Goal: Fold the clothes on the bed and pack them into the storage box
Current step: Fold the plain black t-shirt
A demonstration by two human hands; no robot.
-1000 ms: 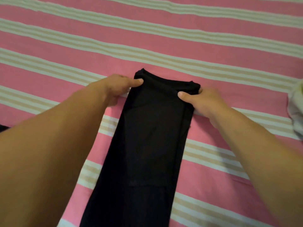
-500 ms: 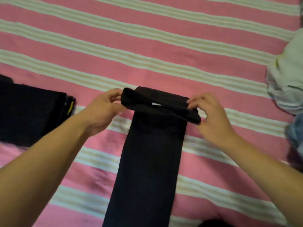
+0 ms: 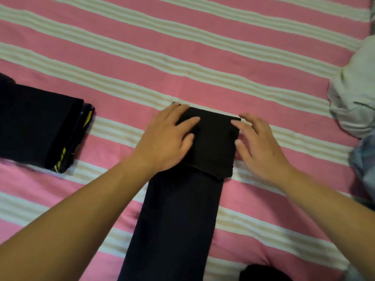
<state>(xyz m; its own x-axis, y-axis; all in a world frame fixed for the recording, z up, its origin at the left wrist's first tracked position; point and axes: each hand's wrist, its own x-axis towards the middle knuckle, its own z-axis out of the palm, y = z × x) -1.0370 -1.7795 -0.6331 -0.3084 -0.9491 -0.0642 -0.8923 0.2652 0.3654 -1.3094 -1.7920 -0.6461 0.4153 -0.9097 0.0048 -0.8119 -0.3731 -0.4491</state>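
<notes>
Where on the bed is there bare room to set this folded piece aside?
Bare sheet beyond both hands, and between the folded stack and the left hand. The right edge is crowded by pale clothes; the black garment fills the middle.

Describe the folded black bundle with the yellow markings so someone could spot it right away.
On the pink striped bed, look to the far left edge, away from both hands. The black bundle lies there, already folded. Only it shows yellow stripes along its edge; the black garment in the middle is plain.
</notes>
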